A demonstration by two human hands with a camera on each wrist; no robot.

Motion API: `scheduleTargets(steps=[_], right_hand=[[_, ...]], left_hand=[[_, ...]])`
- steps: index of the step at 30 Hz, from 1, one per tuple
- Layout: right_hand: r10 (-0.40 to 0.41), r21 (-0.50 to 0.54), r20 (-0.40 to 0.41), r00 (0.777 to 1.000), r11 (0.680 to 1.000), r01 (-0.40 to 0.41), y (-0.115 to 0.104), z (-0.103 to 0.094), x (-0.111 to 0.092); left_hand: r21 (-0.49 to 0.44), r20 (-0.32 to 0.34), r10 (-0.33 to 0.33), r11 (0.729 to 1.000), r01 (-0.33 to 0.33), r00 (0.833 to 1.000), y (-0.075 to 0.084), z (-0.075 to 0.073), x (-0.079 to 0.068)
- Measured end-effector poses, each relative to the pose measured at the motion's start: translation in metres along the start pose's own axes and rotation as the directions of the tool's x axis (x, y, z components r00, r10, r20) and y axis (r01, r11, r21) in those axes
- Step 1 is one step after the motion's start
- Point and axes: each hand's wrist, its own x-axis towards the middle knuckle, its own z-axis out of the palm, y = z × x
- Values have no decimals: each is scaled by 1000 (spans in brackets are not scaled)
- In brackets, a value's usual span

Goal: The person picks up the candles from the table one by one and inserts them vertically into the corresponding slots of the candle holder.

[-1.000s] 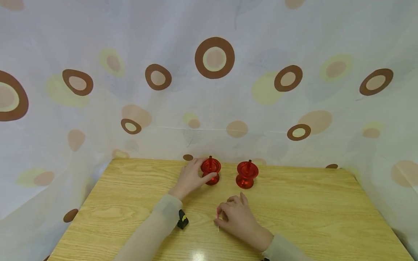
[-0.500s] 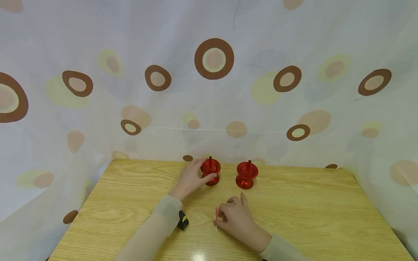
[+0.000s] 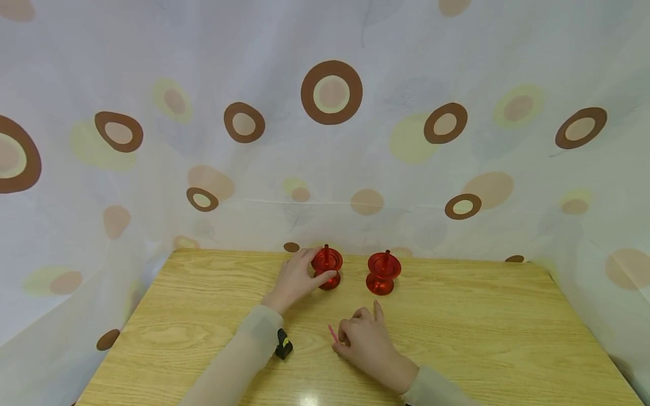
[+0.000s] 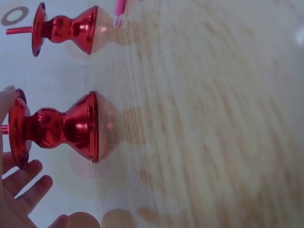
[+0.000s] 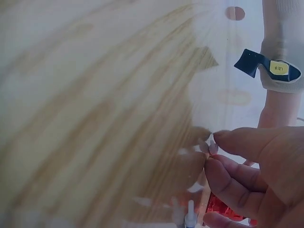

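Two shiny red candle holders stand upright near the back of the table, each with a wide dish and a thin centre stem. My left hand (image 3: pixel 294 280) holds the left candle holder (image 3: pixel 329 280) at its dish, thumb in front and fingers behind; its foot (image 4: pixel 83 127) shows in the left wrist view. To its right stands the other candle holder (image 3: pixel 381 283), untouched. Nearer the front, my right hand (image 3: pixel 368 345) pinches a slim pink stick (image 3: pixel 332 332) between thumb and index finger. Its pale, clear tip (image 5: pixel 213 146) shows between the fingertips in the right wrist view.
The wooden table (image 3: pixel 487 321) ends at the back against a white cloth (image 3: pixel 269 192) patterned with brown rings and spots. Cloth also hangs on both sides. A black wrist device (image 3: pixel 284 345) with a yellow label sits at my left cuff.
The pink stick has tipped from upright to leaning, its upper end swinging left in the right hand's pinch. My left hand stays on the left candle holder.
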Motion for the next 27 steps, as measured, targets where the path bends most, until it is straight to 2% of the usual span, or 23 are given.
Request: scheduleTargets(steps=[13,22,27], right_hand=[[-34,-35,-33,999,999,33,-4,1,3],[-27,44,-163,986,998,35,0,-5,5],[4,75,-183,983,997,10,1,-9,8]], left_hand=[[16,4,6,1000,-6,1000,-1,-2,1],[12,9,8,1000,-8,1000,-2,-2,1],[6,4,12,1000,-12,1000,-2,-1,1]])
